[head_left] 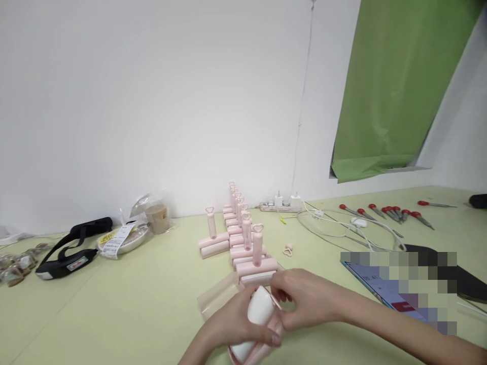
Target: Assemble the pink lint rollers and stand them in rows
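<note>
My left hand (239, 319) is wrapped around a lint roller (261, 306) with a white roll and a pink frame, tilted over the table's near edge. At its upper end, my right hand (300, 296) pinches a thin pink part of it, with the fingertips partly hidden. Beside my left hand lies a see-through cover (218, 296). Just beyond both hands is a row of pink lint rollers (256, 266), lying with their heart-topped handles upright. One more pink roller (214, 246) stands left of the row. A loose pink heart-shaped piece (287, 251) rests to the right.
A phone (384, 289), partly pixelated, lies right of my forearm. Further back are white cables (350, 228), a power strip (279, 207) and several red-handled tools (395, 213). On the left are a black strap (72, 248), a wrapped bowl (125, 238) and a cup (158, 218).
</note>
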Available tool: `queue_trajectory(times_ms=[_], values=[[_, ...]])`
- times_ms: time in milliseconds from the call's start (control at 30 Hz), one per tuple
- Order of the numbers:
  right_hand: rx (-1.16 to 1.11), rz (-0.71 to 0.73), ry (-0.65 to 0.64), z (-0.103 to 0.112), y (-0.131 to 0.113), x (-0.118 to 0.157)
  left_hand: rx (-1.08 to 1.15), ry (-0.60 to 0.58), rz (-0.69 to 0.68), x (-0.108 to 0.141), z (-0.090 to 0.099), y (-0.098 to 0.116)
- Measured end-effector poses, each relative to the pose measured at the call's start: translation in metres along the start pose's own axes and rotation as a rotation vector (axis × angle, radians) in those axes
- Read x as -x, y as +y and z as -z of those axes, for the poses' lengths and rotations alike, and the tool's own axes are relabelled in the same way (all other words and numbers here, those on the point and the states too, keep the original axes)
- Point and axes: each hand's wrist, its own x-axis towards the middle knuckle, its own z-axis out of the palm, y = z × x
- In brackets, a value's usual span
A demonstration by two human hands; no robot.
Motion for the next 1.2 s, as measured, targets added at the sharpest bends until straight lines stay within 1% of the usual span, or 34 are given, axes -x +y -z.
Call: queue_trajectory(times_ms=[67, 100, 200, 300, 400, 467, 500, 567, 633, 700, 767, 833, 867, 933, 1000, 1067, 1133, 1200], values=[[0.028, 0.027, -0.117, -0.006, -0.001, 0.000, -0.048, -0.057, -0.011, 0.000, -0.003, 0.000], [0.031, 0.036, -0.143, -0.009, -0.001, 0.001, -0.067, -0.083, -0.004, 0.001, -0.004, -0.001], [0.003, 0.085, -0.130, -0.014, -0.001, 0.006, -0.126, -0.121, 0.039, 0.002, -0.004, -0.003], [-0.037, 0.130, -0.121, -0.015, 0.002, 0.009, -0.213, -0.105, 0.082, 0.003, -0.002, -0.003], [-0.092, 0.095, -0.145, -0.014, 0.004, 0.010, -0.243, -0.137, 0.082, 0.004, -0.001, 0.000], [-0.135, 0.044, -0.193, -0.011, 0.007, 0.011, -0.246, -0.167, 0.053, 0.005, -0.002, 0.001], [-0.150, 0.012, -0.218, -0.009, 0.010, 0.012, -0.262, -0.163, 0.040, 0.006, -0.002, 0.001], [-0.193, -0.065, -0.228, -0.005, 0.016, 0.015, -0.303, -0.099, 0.033, 0.009, -0.002, 0.000], [-0.327, -0.112, -0.166, -0.006, 0.023, 0.016, -0.303, 0.002, 0.035, 0.012, -0.002, 0.000], [-0.593, -0.098, -0.056, -0.014, 0.028, 0.017, -0.241, 0.070, 0.020, 0.014, -0.002, 0.002], [-0.871, -0.078, 0.094, -0.030, 0.027, 0.016, -0.176, 0.094, -0.018, 0.014, -0.004, 0.005], [-1.062, -0.088, 0.241, -0.050, 0.020, 0.015, -0.139, 0.133, -0.069, 0.013, -0.009, 0.009], [-1.132, -0.088, 0.303, -0.060, 0.015, 0.014, -0.122, 0.176, -0.090, 0.013, -0.013, 0.010], [-1.253, -0.044, 0.371, -0.075, 0.002, 0.011, -0.071, 0.285, -0.098, 0.014, -0.023, 0.011], [-1.335, 0.001, 0.418, -0.084, -0.009, 0.007, -0.035, 0.376, -0.064, 0.019, -0.030, 0.010], [-1.350, -0.020, 0.470, -0.086, -0.014, 0.003, -0.079, 0.434, -0.041, 0.027, -0.029, 0.004], [-1.307, -0.068, 0.551, -0.080, -0.013, 0.000, -0.209, 0.519, -0.044, 0.038, -0.017, -0.006], [-1.212, -0.085, 0.641, -0.070, -0.007, -0.002, -0.312, 0.636, 0.010, 0.047, 0.000, -0.019]])
